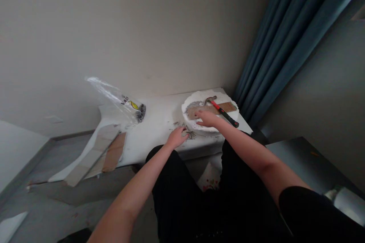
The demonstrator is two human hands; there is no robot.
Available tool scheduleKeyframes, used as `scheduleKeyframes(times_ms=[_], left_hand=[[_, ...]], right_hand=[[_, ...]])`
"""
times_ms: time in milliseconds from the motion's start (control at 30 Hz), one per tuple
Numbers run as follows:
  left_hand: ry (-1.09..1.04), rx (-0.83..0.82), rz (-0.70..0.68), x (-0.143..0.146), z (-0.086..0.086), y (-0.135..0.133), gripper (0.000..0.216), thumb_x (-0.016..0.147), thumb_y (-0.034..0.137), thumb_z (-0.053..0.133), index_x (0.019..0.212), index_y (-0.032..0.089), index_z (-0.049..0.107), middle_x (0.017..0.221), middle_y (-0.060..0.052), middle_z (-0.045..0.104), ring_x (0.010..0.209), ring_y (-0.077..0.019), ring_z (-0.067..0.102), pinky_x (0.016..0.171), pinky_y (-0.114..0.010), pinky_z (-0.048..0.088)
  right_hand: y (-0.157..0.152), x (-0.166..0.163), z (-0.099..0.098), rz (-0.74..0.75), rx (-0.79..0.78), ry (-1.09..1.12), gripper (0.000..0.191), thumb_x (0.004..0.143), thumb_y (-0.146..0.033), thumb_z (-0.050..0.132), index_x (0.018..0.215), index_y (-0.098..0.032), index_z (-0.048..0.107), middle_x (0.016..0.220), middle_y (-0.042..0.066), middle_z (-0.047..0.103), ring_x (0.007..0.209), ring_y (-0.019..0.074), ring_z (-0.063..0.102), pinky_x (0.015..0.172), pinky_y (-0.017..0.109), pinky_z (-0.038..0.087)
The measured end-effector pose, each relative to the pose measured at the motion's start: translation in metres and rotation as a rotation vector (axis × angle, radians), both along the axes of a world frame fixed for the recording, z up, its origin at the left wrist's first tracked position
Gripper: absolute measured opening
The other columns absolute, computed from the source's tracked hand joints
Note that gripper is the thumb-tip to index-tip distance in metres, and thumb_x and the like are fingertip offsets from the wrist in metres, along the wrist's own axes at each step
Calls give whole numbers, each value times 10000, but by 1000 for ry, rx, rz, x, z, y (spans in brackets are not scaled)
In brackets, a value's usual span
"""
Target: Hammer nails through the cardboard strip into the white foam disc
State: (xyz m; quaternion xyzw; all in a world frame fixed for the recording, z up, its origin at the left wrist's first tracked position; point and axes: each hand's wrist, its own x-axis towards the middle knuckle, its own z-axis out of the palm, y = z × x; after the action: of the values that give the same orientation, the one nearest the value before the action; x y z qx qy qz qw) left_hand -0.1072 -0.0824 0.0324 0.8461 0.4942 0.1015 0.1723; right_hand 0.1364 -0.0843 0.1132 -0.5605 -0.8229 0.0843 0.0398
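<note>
Two bare hands are out over a low white board (154, 121) on the floor, and they sit close together. The left hand (177, 137) comes down on a small scatter of nails (188, 134) near the board's front edge, fingers curled over them; whether it has one pinched is too small to tell. The right hand (207, 118) lies flat and open, palm down, on a round white foam slab (199, 100), pressing the near end of a strip of cardboard (225, 107) that lies across it.

Now the key relation: a hammer (221, 110) rests on that strip just beside the right hand, to its right and a touch farther away. Its long axis runs on a diagonal, metal head at the far left, red shaft sloping down to the black grip at the near right, toward the slab's edge. The right hand is plainly the nearer one; the left is well apart from it, on the other side of the slab.

Containers? One clear plastic bag (119, 100) stands crumpled farther left on the board, with a dark clump at its bottom that could be more nails. Loose cardboard pieces (99, 155) lean off the board's left end. A blue curtain (285, 45) hangs at right.
</note>
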Motion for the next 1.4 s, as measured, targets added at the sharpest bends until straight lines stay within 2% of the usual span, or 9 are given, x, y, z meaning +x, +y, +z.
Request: scheduleKeyframes(times_ms=[100, 233, 333, 467, 700, 900, 1100, 1267, 1400], left_hand=[[-150, 41, 129, 29, -13, 20, 430, 899, 323, 640, 1289, 147, 599, 1334, -175, 654, 1275, -310, 617, 1109, -425, 482], [-261, 112, 241, 51, -29, 50, 614, 866, 287, 695, 1419, 118, 489, 1439, -214, 575, 1393, -338, 525, 1201, -472, 406], [-292, 129, 198, 58, -34, 66, 722, 845, 310, 728, 1477, 141, 422, 1481, -210, 549, 1441, -353, 477, 1206, -504, 401], [-309, 132, 140, 68, -37, 78, 832, 811, 351, 767, 1519, 179, 367, 1534, -187, 522, 1510, -358, 394, 1225, -525, 375], [-279, 162, 149, 80, -44, 89, 928, 805, 436, 776, 1562, 156, 317, 1571, -205, 485, 1566, -345, 298, 1294, -558, 216], [-304, 171, 125, 83, -37, 95, 1001, 762, 490, 823, 1574, 229, 300, 1569, -155, 506, 1497, -329, 414, 1299, -561, 180], [-293, 185, 130, 85, -25, 93, 1046, 731, 484, 844, 1570, 181, 298, 1524, -186, 541, 1426, -355, 489, 1291, -555, 193], [-303, 146, 45, 83, -27, 92, 1158, 761, 409, 792, 1642, 191, 73, 1642, -195, 392, 1528, -341, 371, 1309, -555, 136], [-304, 56, 18, 77, -32, 97, 1228, 780, 393, 774, 1644, 173, -70, 1578, -192, 492, 1498, -317, 431, 1311, -559, 105]], right_hand=[[27, 29, -5, -41, 48, 2, 765, 912, -377, 755, 1556, -134, 421, 1503, 242, 523, 1281, 358, 614, 1058, 433, 477], [62, 44, -30, 42, 52, -9, 1129, 726, -445, 923, 1627, -139, 317, 1577, 267, 429, 1440, 402, 460, 1159, 482, 390], [81, 47, -43, 74, 21, -37, 1105, 707, -411, 938, 1619, -187, 356, 1572, 250, 445, 1457, 426, 427, 1180, 543, 346], [98, 53, -50, 113, -39, -5, 1008, 766, -414, 884, 1608, -194, 376, 1523, 235, 489, 1380, 415, 516, 1113, 517, 432], [112, 65, -60, 153, -77, 153, 1089, 695, -468, 912, 1616, -254, 371, 1516, 204, 465, 1365, 394, 528, 1082, 525, 469], [113, 73, -62, 146, -99, 257, 1050, 705, -457, 899, 1603, -273, 388, 1530, 180, 449, 1367, 365, 523, 1097, 526, 461], [102, 70, -60, 154, -43, 313, 958, 739, -383, 883, 1556, -160, 436, 1464, 220, 489, 1352, 360, 524, 1118, 509, 444], [97, 72, -60, 144, -29, 342, 984, 743, -346, 873, 1582, -181, 385, 1451, 202, 495, 1314, 345, 550, 1129, 508, 434], [99, 72, -58, 131, -26, 348, 1077, 732, -353, 862, 1623, -153, 290, 1475, 224, 457, 1365, 360, 511, 1152, 509, 411]])
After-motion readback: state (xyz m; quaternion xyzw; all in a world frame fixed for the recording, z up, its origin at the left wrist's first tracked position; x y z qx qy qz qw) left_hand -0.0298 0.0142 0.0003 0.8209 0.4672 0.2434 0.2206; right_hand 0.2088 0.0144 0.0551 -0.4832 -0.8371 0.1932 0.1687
